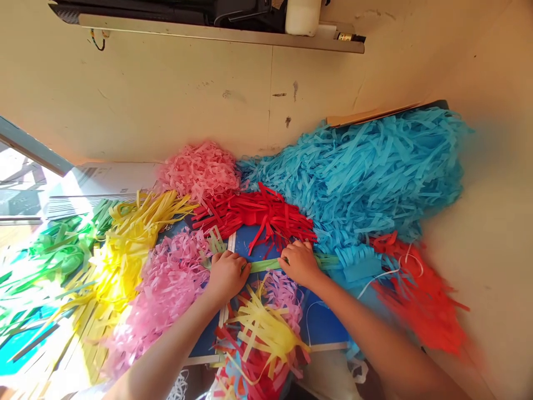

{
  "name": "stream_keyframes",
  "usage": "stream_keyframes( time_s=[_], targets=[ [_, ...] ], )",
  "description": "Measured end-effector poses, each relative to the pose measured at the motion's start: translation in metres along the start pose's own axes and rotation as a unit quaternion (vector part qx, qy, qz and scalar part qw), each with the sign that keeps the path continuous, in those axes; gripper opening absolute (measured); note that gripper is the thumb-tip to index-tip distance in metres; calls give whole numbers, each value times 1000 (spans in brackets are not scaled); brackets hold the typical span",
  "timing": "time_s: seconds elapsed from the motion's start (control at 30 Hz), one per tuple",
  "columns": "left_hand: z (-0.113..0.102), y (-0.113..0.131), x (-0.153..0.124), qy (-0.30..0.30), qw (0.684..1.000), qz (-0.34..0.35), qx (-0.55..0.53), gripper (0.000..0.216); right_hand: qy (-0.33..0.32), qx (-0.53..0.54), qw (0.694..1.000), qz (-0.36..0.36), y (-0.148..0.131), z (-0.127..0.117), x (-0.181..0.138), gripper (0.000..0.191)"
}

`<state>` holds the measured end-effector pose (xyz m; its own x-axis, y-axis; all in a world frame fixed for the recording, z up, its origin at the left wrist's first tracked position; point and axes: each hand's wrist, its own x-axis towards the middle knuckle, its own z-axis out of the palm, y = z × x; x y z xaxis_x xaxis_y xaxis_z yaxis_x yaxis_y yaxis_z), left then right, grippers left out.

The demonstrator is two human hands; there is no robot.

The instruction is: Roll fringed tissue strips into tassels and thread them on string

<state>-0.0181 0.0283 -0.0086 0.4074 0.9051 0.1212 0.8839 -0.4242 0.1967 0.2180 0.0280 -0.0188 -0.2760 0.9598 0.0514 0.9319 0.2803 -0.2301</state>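
Observation:
My left hand point(228, 271) is closed around a light green fringed paper strip point(265, 265), which stretches sideways above the blue tabletop. My right hand point(300, 263) grips the same strip a short way to the right. Frayed ends of the strip stick out past both hands. Just behind my hands lies red paper fringe point(258, 214). Nearer to me, below the strip, a bundle of yellow fringe point(266, 328) rests on mixed red, pink and blue fringe. Pink-lilac fringe point(175, 283) is heaped beside my left hand.
A large blue fringe pile point(383, 172) leans along the wall, with red fringe point(420, 294) and white string point(381, 276) at the right. Pink fringe point(202, 169) stands at the back. Yellow point(120, 255) and green fringe point(62, 250) cover the left. A shelf point(225, 34) hangs above.

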Motion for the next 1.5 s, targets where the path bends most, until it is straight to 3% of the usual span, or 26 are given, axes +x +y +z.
stream_keyframes(
  time_s=[0.17, 0.23, 0.33, 0.4, 0.47, 0.73, 0.8, 0.97, 1.23, 1.5],
  targets=[
    [-4, 1, -2, 22, 999, 8, 22, 19, 11, -1, 1000, 1, 0, -3, 1, 18],
    [-8, 2, -4, 21, 998, 60, 23, 17, 19, 0, 1000, -16, 0, -9, 0, 13],
    [-12, 5, -8, -5, 986, 163, 18, 24, 18, 7, 993, -120, 0, -19, -2, 14],
    [-14, 8, -9, -9, 983, 184, 20, 23, 13, 12, 982, -189, 1, -22, -4, 14],
    [-15, 10, -6, -7, 984, 179, 25, 21, 4, 10, 978, -209, 2, -22, -3, 13],
    [-16, 12, 17, 20, 988, 145, 49, 14, 20, 3, 991, -134, -3, -23, 13, 16],
    [-14, 12, 18, 32, 989, 136, 51, 18, 31, 1, 991, -126, -9, -25, 13, 10],
    [-10, 9, 8, 48, 992, 114, 31, 25, 22, 10, 991, -134, -15, -19, 10, 14],
    [-1, -9, 0, 30, 999, 9, -39, 26, 2, 74, 997, -33, 10, -9, 11, 18],
    [0, -8, 9, -13, 998, -42, -43, 25, -22, 95, 995, 11, 8, -12, 15, 12]
  ],
)
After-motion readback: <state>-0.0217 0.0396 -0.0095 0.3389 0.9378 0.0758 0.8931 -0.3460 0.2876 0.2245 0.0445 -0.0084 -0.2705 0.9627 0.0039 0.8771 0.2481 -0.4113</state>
